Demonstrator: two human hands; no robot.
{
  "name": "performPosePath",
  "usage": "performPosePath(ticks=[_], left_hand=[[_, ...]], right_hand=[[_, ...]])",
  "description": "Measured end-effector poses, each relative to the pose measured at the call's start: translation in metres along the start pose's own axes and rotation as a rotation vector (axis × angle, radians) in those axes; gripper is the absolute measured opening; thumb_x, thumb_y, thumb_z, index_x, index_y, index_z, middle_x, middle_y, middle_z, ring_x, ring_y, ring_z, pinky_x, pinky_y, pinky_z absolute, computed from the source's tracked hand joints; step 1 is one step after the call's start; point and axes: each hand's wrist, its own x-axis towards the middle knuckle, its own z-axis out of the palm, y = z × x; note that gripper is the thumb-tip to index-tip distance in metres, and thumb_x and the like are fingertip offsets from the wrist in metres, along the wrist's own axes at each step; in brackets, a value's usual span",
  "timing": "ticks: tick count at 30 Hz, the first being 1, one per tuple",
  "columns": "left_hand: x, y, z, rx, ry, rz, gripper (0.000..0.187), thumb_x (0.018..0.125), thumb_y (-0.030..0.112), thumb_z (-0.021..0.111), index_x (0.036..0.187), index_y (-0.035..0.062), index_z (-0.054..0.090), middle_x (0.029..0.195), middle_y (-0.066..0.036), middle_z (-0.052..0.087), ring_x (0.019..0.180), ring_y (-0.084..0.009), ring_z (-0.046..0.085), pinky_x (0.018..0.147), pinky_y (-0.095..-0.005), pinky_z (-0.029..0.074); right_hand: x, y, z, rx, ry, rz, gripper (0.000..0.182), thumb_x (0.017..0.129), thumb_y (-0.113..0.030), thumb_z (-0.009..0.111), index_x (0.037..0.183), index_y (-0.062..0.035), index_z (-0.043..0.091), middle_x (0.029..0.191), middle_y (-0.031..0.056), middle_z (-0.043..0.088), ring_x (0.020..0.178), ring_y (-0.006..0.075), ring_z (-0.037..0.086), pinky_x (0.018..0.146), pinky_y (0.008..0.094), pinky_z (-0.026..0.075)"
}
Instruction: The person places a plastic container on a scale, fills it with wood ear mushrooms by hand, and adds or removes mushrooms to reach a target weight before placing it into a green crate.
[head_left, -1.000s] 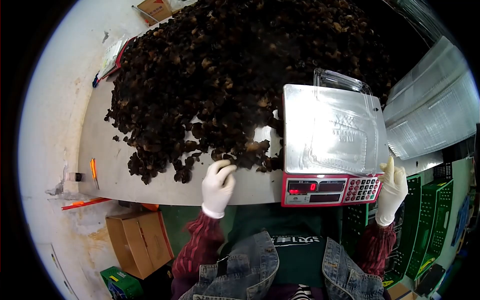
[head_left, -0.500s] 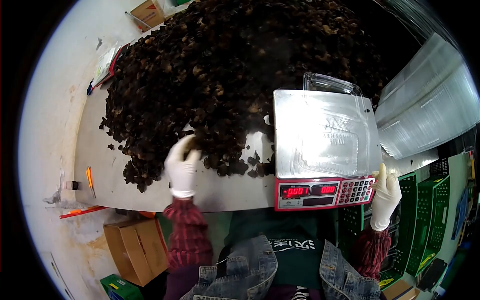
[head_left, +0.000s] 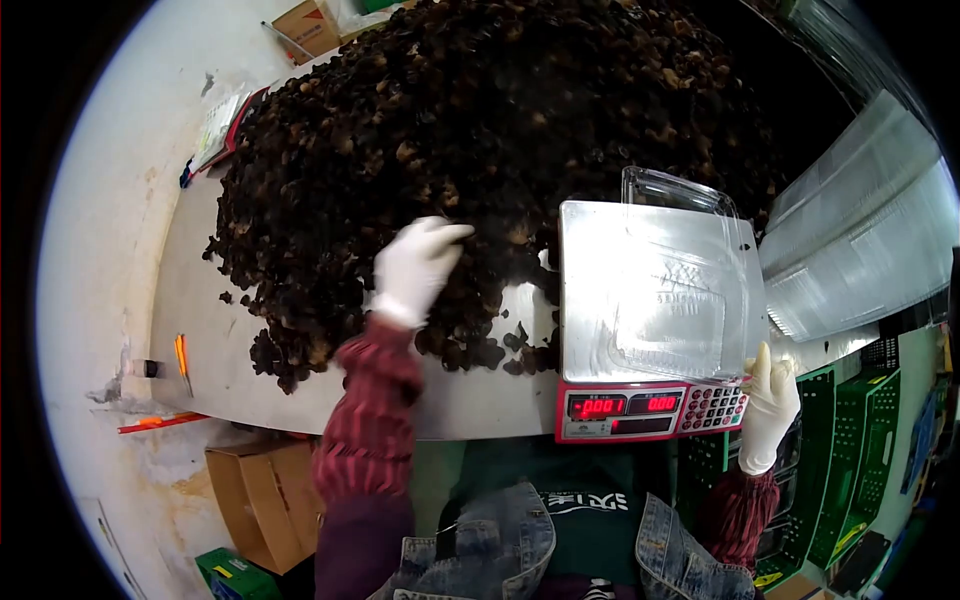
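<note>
A large heap of dark, curled, fungus-like pieces [head_left: 400, 130] covers much of the metal table [head_left: 215, 340]. Over the heap's front part is my left hand [head_left: 412, 272], white-gloved and slightly blurred, with fingers stretched to the right and nothing visible in them. A clear plastic container [head_left: 675, 310] lies on the silver pan of a red scale [head_left: 650, 410], whose red digits are lit. My right hand [head_left: 770, 408], also gloved, rests at the scale's front right corner beside the keypad and the container's corner, its fingers partly spread. Whether it touches the container is unclear.
Stacked clear plastic containers [head_left: 860, 230] stand right of the scale. Green crates [head_left: 855, 450] are below on the right. An orange-handled tool [head_left: 182, 362] lies at the left, with a cardboard box [head_left: 265, 500] beneath the table edge and a red clipboard [head_left: 235, 130] by the wall.
My left hand has moved up and right, farther over the heap. My right hand stays at the scale's corner. The view has shifted slightly, so the table and scale appear lower.
</note>
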Motion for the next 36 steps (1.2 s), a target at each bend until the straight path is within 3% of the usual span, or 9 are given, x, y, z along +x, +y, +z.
performPosePath(ticks=[4,7,11,15,20,24,26,32,36], left_hand=[[0.033,0.012,0.093,0.222,-0.358,0.095,0.037,0.078,0.009,0.062,0.112,0.0242,0.068,0.093,-0.004,0.065,0.083,-0.0252,0.066,0.068,-0.0372,0.053],[0.033,0.011,0.107,0.209,-0.204,0.125,0.027,0.077,0.010,0.065,0.101,0.0196,0.071,0.085,-0.005,0.063,0.077,-0.0254,0.065,0.064,-0.0384,0.052],[-0.001,0.021,0.036,0.165,0.091,0.056,0.026,0.077,0.010,0.065,0.101,0.0186,0.069,0.089,-0.003,0.064,0.077,-0.0226,0.065,0.063,-0.0357,0.053],[-0.055,-0.022,-0.058,0.313,0.241,-0.188,0.031,0.080,0.008,0.061,0.107,0.0201,0.068,0.098,-0.003,0.065,0.085,-0.0236,0.065,0.069,-0.0336,0.054],[-0.110,-0.115,-0.123,0.524,0.112,-0.644,0.050,0.078,0.008,0.066,0.126,0.0197,0.060,0.110,-0.008,0.059,0.086,-0.0263,0.064,0.076,-0.0353,0.052],[-0.083,-0.080,-0.076,0.140,0.224,-0.272,0.033,0.084,0.006,0.064,0.116,0.0117,0.066,0.106,-0.010,0.061,0.096,-0.0258,0.060,0.084,-0.0319,0.048],[-0.067,-0.063,-0.037,-0.048,0.127,-0.253,0.028,0.084,0.009,0.065,0.113,0.0097,0.067,0.104,-0.010,0.062,0.096,-0.0270,0.060,0.085,-0.0334,0.048],[-0.067,-0.013,0.053,0.113,-0.101,-0.180,0.025,0.079,0.006,0.068,0.103,0.0088,0.068,0.097,-0.010,0.061,0.094,-0.0302,0.058,0.082,-0.0404,0.048],[-0.064,0.025,0.069,-0.001,0.014,-0.013,0.017,0.080,0.005,0.066,0.097,0.0093,0.068,0.093,-0.008,0.061,0.088,-0.0286,0.059,0.076,-0.0368,0.049]], right_hand=[[0.002,0.002,-0.006,-0.010,0.014,-0.017,0.051,0.071,0.013,0.061,0.120,-0.0041,0.064,0.085,0.0036,0.063,0.073,0.0188,0.057,0.066,0.0283,0.048],[-0.008,0.011,-0.009,0.106,0.020,0.120,0.055,0.073,0.015,0.059,0.125,-0.0027,0.061,0.083,0.0051,0.061,0.074,0.0160,0.057,0.068,0.0254,0.047],[-0.010,0.014,-0.008,0.246,0.008,0.304,0.042,0.085,0.013,0.056,0.125,-0.0015,0.061,0.085,0.0046,0.060,0.072,0.0133,0.055,0.066,0.0226,0.047],[-0.007,0.015,-0.002,0.248,0.001,0.276,0.041,0.085,0.013,0.056,0.123,-0.0005,0.062,0.086,0.0051,0.060,0.072,0.0128,0.056,0.064,0.0218,0.046],[-0.002,0.010,0.004,0.211,0.008,0.166,0.041,0.087,0.011,0.055,0.126,-0.0036,0.062,0.085,0.0047,0.062,0.068,0.0117,0.055,0.061,0.0219,0.045],[0.000,0.005,0.002,0.254,0.030,0.186,0.038,0.090,0.008,0.055,0.125,-0.0042,0.063,0.086,0.0043,0.063,0.064,0.0090,0.054,0.058,0.0211,0.045],[0.000,0.005,0.000,0.208,0.034,0.164,0.038,0.089,0.009,0.056,0.124,-0.0032,0.063,0.086,0.0041,0.063,0.065,0.0091,0.054,0.059,0.0213,0.045],[-0.004,0.006,-0.006,0.264,0.067,0.204,0.036,0.087,0.009,0.059,0.122,-0.0016,0.064,0.085,0.0033,0.062,0.065,0.0093,0.054,0.060,0.0214,0.044],[-0.004,0.007,-0.003,0.273,0.057,0.218,0.034,0.088,0.008,0.059,0.120,-0.0015,0.065,0.084,0.0028,0.062,0.065,0.0090,0.054,0.060,0.0214,0.044]])
